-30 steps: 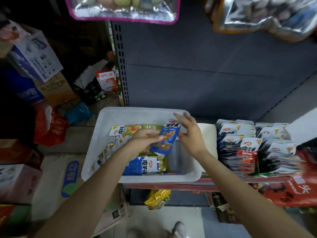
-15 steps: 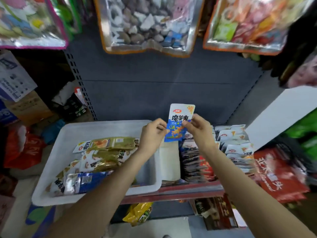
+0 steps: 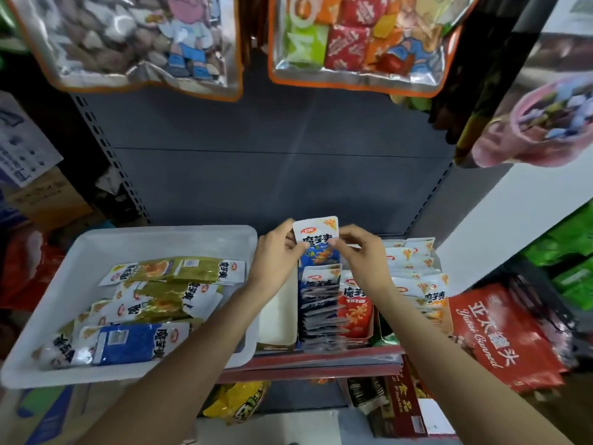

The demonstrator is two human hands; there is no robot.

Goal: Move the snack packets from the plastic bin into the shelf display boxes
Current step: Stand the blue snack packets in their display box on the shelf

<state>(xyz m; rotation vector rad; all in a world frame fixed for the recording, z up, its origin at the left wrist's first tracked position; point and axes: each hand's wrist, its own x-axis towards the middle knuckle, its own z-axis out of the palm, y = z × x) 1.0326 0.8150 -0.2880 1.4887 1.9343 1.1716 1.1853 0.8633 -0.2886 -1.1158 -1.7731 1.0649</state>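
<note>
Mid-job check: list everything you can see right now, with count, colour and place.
blue snack packet: one, blue and white, held upright over the display boxes
plastic bin: one, white, left on shelf
binned packets: several, olive-green and blue, lying in the bin
display boxes: a few, rows of dark, red and white packets, right of bin
hanging bags: several, above
left hand: pinches packet's left edge
right hand: pinches its right edge
</note>
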